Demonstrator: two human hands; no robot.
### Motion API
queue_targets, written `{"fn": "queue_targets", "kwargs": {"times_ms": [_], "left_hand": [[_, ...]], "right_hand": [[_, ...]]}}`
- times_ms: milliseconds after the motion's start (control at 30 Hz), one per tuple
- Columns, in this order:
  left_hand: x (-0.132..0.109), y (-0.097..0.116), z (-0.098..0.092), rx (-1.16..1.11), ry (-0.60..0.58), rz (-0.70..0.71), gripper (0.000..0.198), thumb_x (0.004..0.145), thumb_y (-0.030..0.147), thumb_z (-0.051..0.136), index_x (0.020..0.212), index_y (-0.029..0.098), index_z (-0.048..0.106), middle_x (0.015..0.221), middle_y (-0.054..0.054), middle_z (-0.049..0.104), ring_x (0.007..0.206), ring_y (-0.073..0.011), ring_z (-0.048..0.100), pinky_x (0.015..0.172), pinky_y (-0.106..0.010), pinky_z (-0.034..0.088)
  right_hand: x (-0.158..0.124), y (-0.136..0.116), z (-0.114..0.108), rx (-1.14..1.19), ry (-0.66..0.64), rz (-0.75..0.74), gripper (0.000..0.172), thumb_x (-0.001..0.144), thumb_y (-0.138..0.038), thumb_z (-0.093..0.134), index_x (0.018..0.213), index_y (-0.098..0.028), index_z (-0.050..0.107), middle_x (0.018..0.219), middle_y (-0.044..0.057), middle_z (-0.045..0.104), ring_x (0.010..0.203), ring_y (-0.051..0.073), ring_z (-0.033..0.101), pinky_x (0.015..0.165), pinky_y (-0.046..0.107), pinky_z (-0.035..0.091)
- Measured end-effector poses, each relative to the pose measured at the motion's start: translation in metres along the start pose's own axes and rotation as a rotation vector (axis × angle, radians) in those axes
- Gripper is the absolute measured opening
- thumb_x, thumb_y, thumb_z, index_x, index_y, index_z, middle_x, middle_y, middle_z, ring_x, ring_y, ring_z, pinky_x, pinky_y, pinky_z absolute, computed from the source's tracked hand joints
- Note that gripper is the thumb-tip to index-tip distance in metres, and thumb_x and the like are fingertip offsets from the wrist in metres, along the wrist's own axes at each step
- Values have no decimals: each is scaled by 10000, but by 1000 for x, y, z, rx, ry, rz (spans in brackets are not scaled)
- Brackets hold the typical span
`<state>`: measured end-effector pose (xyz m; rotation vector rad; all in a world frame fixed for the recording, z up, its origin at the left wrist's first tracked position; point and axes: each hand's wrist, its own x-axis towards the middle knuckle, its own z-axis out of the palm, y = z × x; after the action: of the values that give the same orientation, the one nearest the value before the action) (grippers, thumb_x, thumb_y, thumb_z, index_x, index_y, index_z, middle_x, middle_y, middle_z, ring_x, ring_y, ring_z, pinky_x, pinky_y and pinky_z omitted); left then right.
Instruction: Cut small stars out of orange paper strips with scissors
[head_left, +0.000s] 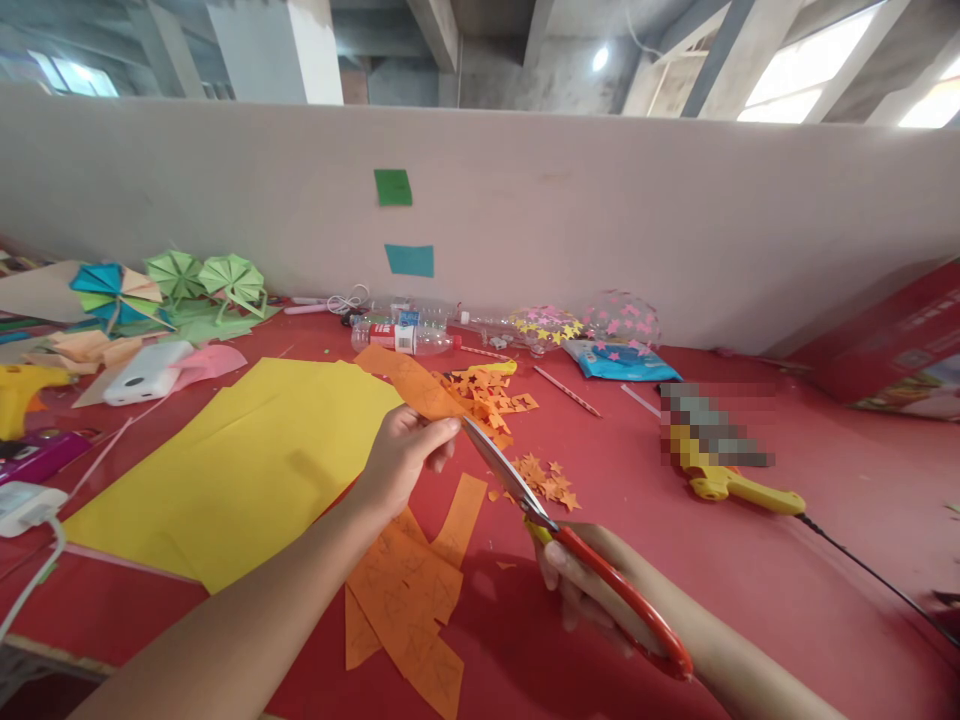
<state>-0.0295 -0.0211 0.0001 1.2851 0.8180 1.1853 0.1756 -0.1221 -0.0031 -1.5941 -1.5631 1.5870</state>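
In the head view, my left hand (401, 455) pinches a strip of orange paper (416, 385) between thumb and fingers. My right hand (619, 553) grips red-handled scissors (510, 475), whose blade tips reach the strip's edge beside my left thumb. How far the blades part is hard to make out. Below my left hand lie more orange paper strips (409, 590) with pencilled star outlines. Small orange paper stars (546, 482) are heaped just beyond the scissors. Behind them sit orange offcuts (487, 395) with star-shaped holes.
Yellow paper sheets (285, 440) spread to the left. A yellow glue gun (750, 492) with a black cord lies right, beside a pixelated item. Plastic bottles (420, 340), star-dotted clear balls (622, 318) and a blue packet (626, 362) line the pale partition. Folded paper fans (232, 280) stand far left.
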Motion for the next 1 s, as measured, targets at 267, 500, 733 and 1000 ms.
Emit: {"fn": "queue_targets", "kwargs": {"times_ms": [267, 500, 733, 1000], "left_hand": [[1, 1, 0, -13, 1, -9, 250, 713, 271, 627, 508, 158, 541, 453, 44, 518, 388, -46, 438, 418, -189, 322], [2, 1, -1, -21, 10, -23, 204, 693, 269, 634, 540, 158, 555, 453, 44, 530, 382, -51, 441, 403, -189, 321], [3, 0, -2, -29, -1, -24, 199, 689, 262, 636, 542, 156, 554, 457, 43, 533, 381, -52, 445, 398, -187, 319], [2, 2, -3, -39, -16, -10, 270, 729, 279, 606, 493, 152, 576, 448, 20, 550, 373, -55, 444, 414, -205, 325]], "right_hand": [[1, 2, 0, -46, 16, 35, 671, 660, -866, 444, 656, -194, 440, 485, -23, 551, 292, 25, 327, 306, 159, 273], [1, 1, 0, -58, 12, 46, 689, 636, -886, 432, 643, -197, 437, 459, -27, 532, 283, 28, 327, 302, 168, 260], [0, 2, -2, -56, 2, 45, 746, 586, -933, 385, 652, -192, 435, 462, -37, 519, 288, 17, 315, 298, 159, 241], [3, 3, -3, -44, -3, 38, 759, 564, -942, 392, 654, -190, 451, 463, -40, 510, 295, 23, 326, 298, 161, 262]]}}
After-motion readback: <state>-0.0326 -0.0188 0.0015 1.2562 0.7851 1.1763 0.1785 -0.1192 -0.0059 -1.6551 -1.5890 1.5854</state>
